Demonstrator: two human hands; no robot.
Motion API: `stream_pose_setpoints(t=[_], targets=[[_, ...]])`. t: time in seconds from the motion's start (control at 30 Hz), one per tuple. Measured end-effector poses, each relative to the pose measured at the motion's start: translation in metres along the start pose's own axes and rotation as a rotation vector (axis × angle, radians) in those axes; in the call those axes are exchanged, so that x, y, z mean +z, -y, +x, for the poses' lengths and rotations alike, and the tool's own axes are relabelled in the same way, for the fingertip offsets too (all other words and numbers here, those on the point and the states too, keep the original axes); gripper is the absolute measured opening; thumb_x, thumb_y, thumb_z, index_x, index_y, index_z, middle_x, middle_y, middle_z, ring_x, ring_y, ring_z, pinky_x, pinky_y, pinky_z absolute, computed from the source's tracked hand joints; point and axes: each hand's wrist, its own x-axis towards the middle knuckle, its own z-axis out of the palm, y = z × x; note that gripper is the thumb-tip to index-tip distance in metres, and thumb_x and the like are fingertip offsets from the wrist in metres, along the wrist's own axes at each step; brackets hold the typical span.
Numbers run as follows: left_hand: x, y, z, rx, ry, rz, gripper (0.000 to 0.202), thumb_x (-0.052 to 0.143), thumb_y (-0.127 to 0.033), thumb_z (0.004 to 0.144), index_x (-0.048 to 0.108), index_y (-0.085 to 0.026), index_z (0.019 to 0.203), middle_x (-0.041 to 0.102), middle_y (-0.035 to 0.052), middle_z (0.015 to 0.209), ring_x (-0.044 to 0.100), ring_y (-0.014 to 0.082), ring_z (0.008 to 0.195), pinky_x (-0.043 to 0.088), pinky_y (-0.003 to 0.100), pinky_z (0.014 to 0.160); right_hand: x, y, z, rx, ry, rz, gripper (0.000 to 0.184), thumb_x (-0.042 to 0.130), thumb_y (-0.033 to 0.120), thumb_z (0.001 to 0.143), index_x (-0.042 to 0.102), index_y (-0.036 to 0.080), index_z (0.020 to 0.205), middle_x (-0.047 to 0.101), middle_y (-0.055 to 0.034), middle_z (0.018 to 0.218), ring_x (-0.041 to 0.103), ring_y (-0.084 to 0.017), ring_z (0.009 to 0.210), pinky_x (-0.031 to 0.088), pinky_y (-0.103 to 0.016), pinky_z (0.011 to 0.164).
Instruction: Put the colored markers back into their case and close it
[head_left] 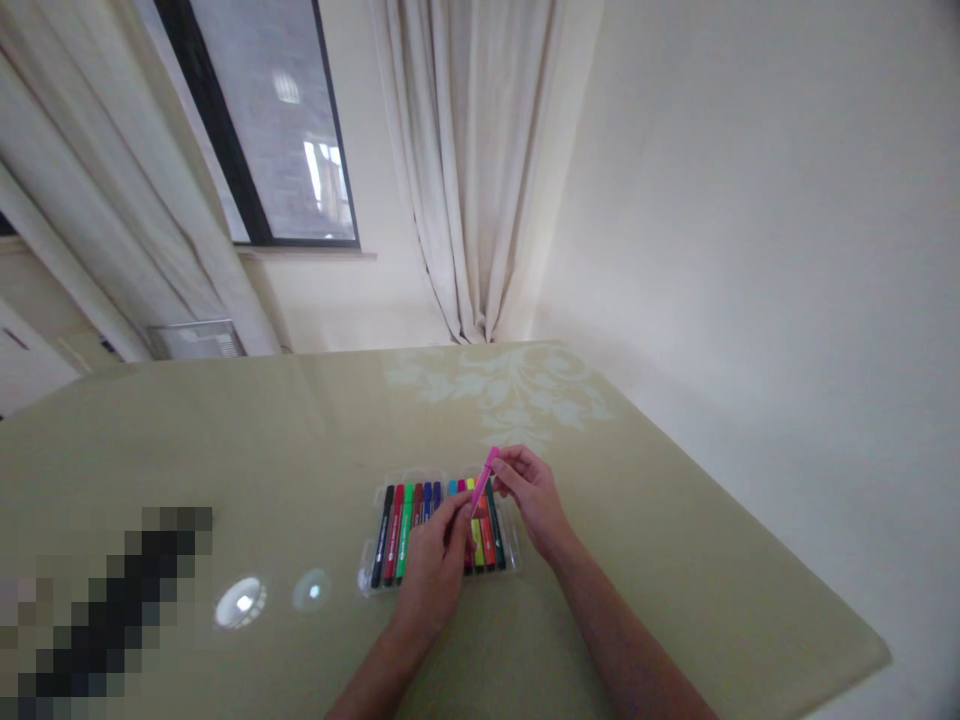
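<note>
A pink marker (484, 478) is held tilted above a clear plastic case (365, 572). My left hand (439, 550) pinches its lower end, and my right hand (531, 492) has its fingers closed at the upper, capped end. Under my hands, the case lies on the table with several coloured markers side by side: a black marker (382, 537), a red one, a green marker (406, 530), a brown one and blue ones on the left, and yellow, an orange marker (487, 540) and a dark green marker (496, 530) on the right. My left hand hides the middle of the row.
The greenish table (285, 450) has a pale floral pattern (517, 385) near its far corner. Round light reflections show on its surface left of the case. A blurred-out dark shape (124, 610) is at the lower left. Curtains (465, 150), a window (277, 120) and a wall stand behind.
</note>
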Motion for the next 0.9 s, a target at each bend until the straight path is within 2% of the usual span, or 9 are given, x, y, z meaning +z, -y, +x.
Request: stream_pose_setpoints(t=[0.13,0.27,0.4,0.57,0.67,0.73,0.83,0.9], targets=[[0.002,-0.001,0.001,0.0,0.019,-0.02,0.054,0.045,-0.059,0.101,0.071,-0.017,0.124,0.07,0.0024,0.07,0.064,0.0195,0.062,0.051,0.028,0.059,-0.001,0.0,0.001,-0.008,-0.013,0.019,0.039,0.084,0.049,0.075,0.068,0.022,0.097,0.071,-0.0009,0.078,0.063,-0.016,0.066,0.048,-0.027,0.06],[0.004,-0.003,-0.001,0.067,0.037,0.025,0.046,0.056,-0.052,0.097,0.072,-0.018,0.124,0.077,0.0058,0.089,0.068,0.0201,0.073,0.052,0.028,0.065,-0.003,0.001,0.003,-0.044,-0.022,-0.013,0.033,0.084,0.045,0.076,0.066,0.022,0.094,0.068,0.0006,0.076,0.06,-0.015,0.065,0.048,-0.027,0.062],[0.006,-0.008,-0.002,0.119,0.068,0.074,0.044,0.05,-0.047,0.102,0.073,-0.019,0.126,0.077,0.0041,0.087,0.067,0.0191,0.072,0.05,0.026,0.065,-0.003,0.003,0.005,-0.062,-0.009,-0.004,0.032,0.084,0.042,0.076,0.069,0.022,0.096,0.069,0.0005,0.077,0.062,-0.015,0.069,0.049,-0.027,0.063],[0.006,-0.005,0.0,0.128,0.101,0.111,0.047,0.044,-0.048,0.105,0.071,-0.018,0.127,0.079,0.0048,0.091,0.069,0.0189,0.071,0.052,0.027,0.065,-0.007,0.005,0.01,-0.093,-0.007,-0.06,0.033,0.082,0.045,0.078,0.071,0.021,0.097,0.072,-0.0008,0.076,0.063,-0.015,0.068,0.049,-0.027,0.063],[0.006,0.001,0.002,0.207,0.032,0.189,0.044,0.04,-0.043,0.107,0.07,-0.019,0.128,0.079,0.0083,0.107,0.073,0.0223,0.093,0.055,0.033,0.084,-0.018,0.007,0.015,-0.116,-0.052,-0.116,0.035,0.081,0.047,0.078,0.072,0.02,0.097,0.073,-0.0022,0.077,0.065,-0.016,0.068,0.05,-0.029,0.064],[0.004,0.004,0.003,0.295,-0.005,0.288,0.039,0.041,-0.039,0.107,0.07,-0.019,0.126,0.076,0.0099,0.116,0.07,0.0243,0.108,0.053,0.038,0.097,-0.028,0.008,0.02,-0.096,-0.088,-0.169,0.036,0.081,0.048,0.076,0.073,0.019,0.096,0.074,-0.0033,0.077,0.066,-0.016,0.068,0.051,-0.029,0.064],[0.002,0.007,0.002,0.43,0.04,0.518,0.035,0.055,-0.04,0.102,0.067,-0.021,0.129,0.071,0.0107,0.128,0.063,0.0284,0.121,0.049,0.046,0.105,-0.042,0.004,0.024,0.03,-0.038,-0.276,0.035,0.081,0.046,0.075,0.074,0.017,0.092,0.074,-0.0044,0.075,0.067,-0.017,0.067,0.052,-0.03,0.065],[0.002,0.008,-0.001,0.502,0.112,0.649,0.049,0.066,-0.045,0.095,0.06,-0.023,0.139,0.066,0.0112,0.138,0.059,0.0306,0.128,0.046,0.049,0.108,-0.046,-0.001,0.025,0.091,0.057,-0.356,0.032,0.079,0.044,0.076,0.075,0.017,0.092,0.075,-0.0045,0.075,0.068,-0.017,0.067,0.053,-0.03,0.066]])
